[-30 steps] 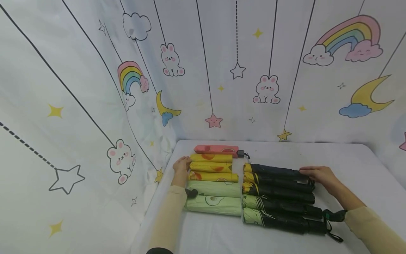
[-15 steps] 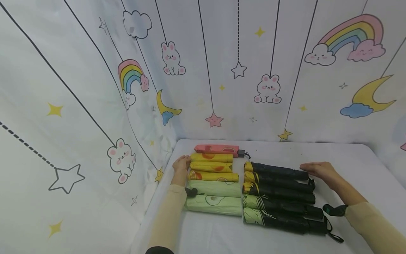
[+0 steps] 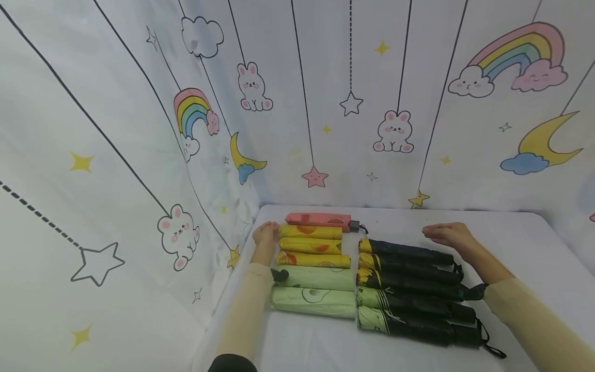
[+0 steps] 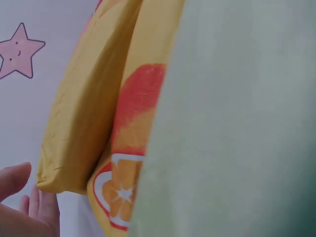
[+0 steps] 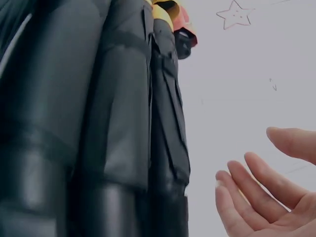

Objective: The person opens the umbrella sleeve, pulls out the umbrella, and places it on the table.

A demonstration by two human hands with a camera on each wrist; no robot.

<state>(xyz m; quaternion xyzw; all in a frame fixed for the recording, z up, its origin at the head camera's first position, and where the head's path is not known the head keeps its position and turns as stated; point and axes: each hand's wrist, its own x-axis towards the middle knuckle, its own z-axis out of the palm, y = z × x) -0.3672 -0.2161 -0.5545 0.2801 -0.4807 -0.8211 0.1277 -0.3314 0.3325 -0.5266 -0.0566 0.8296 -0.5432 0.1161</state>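
Note:
Folded umbrellas lie in two columns. At the left are a pink umbrella [image 3: 318, 220], three yellow umbrellas [image 3: 310, 245] and two light green umbrellas [image 3: 325, 302] with an avocado print. The right column has three black umbrellas with yellow ends [image 3: 409, 264] and two black umbrellas with green ends [image 3: 418, 320]. My left hand [image 3: 266, 233] is at the left end of the farthest yellow umbrella; in the left wrist view its thumb and fingers [image 4: 48, 210] are spread loosely beside that end. My right hand [image 3: 450, 236] holds nothing, fingers extended, beyond the farthest black umbrella.
The umbrellas lie on a white-covered table [image 3: 316, 346]. Behind and to the left hangs a white curtain [image 3: 297, 129] printed with rabbits, stars and rainbows. A loose black strap [image 3: 494, 351] trails from the nearest black umbrella.
My right hand has come off the farthest black umbrella and moved away toward the back and left. My left hand has barely shifted, and the umbrellas lie as before.

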